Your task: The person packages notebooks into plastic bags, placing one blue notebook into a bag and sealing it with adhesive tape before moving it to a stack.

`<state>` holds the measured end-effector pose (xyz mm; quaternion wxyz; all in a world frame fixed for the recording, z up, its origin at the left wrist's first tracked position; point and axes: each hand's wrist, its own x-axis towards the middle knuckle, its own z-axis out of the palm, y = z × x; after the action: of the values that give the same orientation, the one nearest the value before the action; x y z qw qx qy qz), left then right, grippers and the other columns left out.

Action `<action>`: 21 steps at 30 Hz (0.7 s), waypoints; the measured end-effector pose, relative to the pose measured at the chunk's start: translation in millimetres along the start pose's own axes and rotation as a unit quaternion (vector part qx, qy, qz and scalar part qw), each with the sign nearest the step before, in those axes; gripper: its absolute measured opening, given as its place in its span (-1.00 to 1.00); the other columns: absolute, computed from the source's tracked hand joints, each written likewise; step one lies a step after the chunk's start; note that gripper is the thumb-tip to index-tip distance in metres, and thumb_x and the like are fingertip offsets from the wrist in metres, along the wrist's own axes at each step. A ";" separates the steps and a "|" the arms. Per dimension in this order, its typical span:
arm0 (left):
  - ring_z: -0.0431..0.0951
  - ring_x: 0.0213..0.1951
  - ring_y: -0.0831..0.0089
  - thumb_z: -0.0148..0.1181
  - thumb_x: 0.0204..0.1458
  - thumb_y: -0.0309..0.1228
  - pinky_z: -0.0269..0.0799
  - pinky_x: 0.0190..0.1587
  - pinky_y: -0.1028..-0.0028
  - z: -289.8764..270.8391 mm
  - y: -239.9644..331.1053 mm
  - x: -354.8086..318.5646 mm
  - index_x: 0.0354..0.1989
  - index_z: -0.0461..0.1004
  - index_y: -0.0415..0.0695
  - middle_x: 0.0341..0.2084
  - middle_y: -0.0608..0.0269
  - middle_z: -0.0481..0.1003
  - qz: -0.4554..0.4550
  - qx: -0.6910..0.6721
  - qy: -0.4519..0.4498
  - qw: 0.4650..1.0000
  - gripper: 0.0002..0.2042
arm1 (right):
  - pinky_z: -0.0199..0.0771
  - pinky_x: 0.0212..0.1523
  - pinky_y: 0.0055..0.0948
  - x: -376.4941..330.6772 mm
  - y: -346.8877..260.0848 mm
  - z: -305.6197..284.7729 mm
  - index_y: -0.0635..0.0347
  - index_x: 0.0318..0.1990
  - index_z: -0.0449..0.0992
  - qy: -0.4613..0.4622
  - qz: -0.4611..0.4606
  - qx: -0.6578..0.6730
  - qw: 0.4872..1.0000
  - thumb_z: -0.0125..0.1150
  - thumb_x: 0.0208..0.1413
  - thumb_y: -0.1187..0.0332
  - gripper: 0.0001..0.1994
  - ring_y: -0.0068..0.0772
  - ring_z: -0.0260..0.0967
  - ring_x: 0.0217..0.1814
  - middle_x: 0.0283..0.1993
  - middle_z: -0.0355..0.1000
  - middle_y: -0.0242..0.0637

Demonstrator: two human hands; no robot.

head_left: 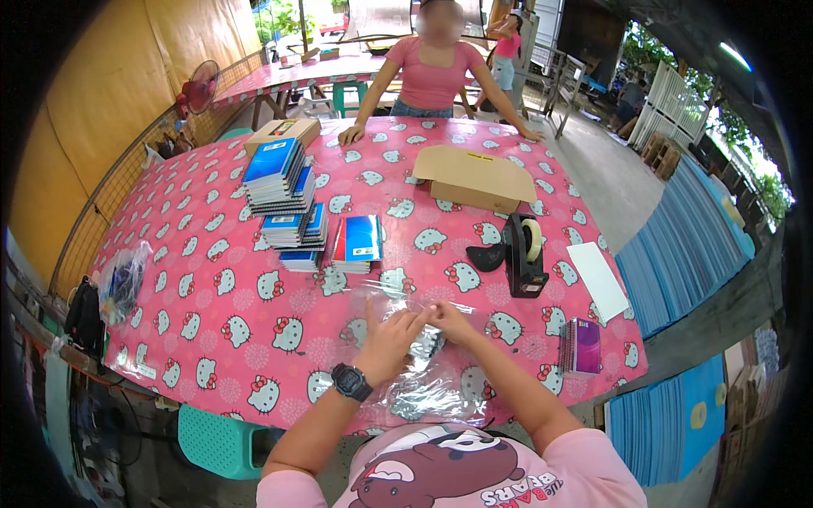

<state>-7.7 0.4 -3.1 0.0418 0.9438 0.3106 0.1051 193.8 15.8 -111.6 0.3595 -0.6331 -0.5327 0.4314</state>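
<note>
One bare left hand (pixel 391 340) lies spread over clear, crinkled plastic film (pixel 432 394) on a pink cat-print tablecloth (pixel 527 360), while the right hand (pixel 454 324) apparently pinches it, where gentle, even tension should limit creases.

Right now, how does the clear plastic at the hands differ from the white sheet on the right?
The clear plastic is see-through and shiny; the white sheet looks opaque. The clear plastic is wrinkled, while the white sheet looks flat. The left hand and right hand are at the clear plastic; no hand touches the white sheet. Both lie on the pink table.
</note>
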 end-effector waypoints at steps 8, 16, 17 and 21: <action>0.32 0.05 0.42 0.45 -0.36 -0.54 0.30 0.09 0.41 0.4 23.5 23.8 0.13 0.14 -0.15 -0.06 0.17 0.36 -0.069 -0.663 0.393 0.634 -0.21 | 0.42 -0.18 -0.49 -66.0 -1.5 -48.3 0.22 0.04 0.31 -0.101 -0.005 0.217 0.971 0.23 -0.03 0.41 -0.56 -0.42 0.41 -0.17 -0.11 0.43 -0.25; 0.37 0.00 0.44 0.51 -0.43 -0.41 0.29 0.06 0.42 41.7 2.3 -2.3 0.11 0.14 -0.19 -0.04 0.16 0.36 -0.150 -0.568 0.115 0.801 -0.16 | 0.39 0.01 -0.38 -76.9 -39.0 -42.9 0.30 0.03 0.36 -0.042 -0.060 0.301 0.951 0.35 -0.22 0.63 -0.45 -0.41 0.35 0.00 -0.03 0.43 -0.28; 0.37 0.00 0.44 0.51 -0.43 -0.41 0.29 0.06 0.42 46.9 -1.7 -2.5 0.11 0.14 -0.19 -0.04 0.16 0.36 -0.151 -0.568 0.115 0.801 -0.16 | 0.38 0.01 -0.39 -77.8 -41.2 -40.9 0.30 0.04 0.35 -0.045 -0.061 0.272 0.959 0.38 -0.24 0.62 -0.43 -0.43 0.35 -0.01 -0.04 0.43 -0.28; 0.32 0.06 0.41 0.42 -0.40 -0.52 0.25 0.10 0.39 60.3 -8.4 3.7 0.19 0.09 -0.13 -0.04 0.18 0.36 -0.087 -0.499 0.115 0.854 -0.14 | 0.32 0.08 -0.39 -74.1 -42.9 -28.3 0.27 0.11 0.26 -0.039 -0.129 0.165 0.977 0.45 -0.35 0.54 -0.27 -0.40 0.31 0.05 0.00 0.37 -0.28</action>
<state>3.9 8.5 -62.4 0.4804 0.7463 0.3002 0.3496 199.9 -49.7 -49.9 0.4907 -0.4738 -0.5449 0.4877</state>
